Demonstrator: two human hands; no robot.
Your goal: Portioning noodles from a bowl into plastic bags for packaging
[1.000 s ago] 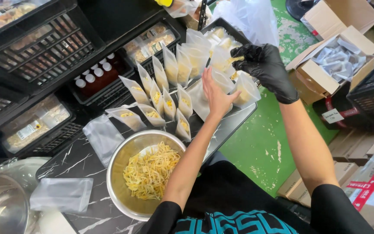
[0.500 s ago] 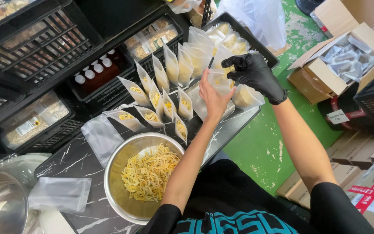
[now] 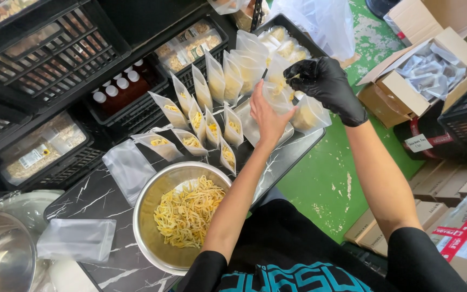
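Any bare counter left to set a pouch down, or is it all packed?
Free: dark marble counter between the steel bowl and the flat empty pouches. Crowded: the black tray, packed with standing filled pouches, where the left hand and gloved right hand work on one clear pouch.

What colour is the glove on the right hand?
Black; the glove shows clearly in the head view.
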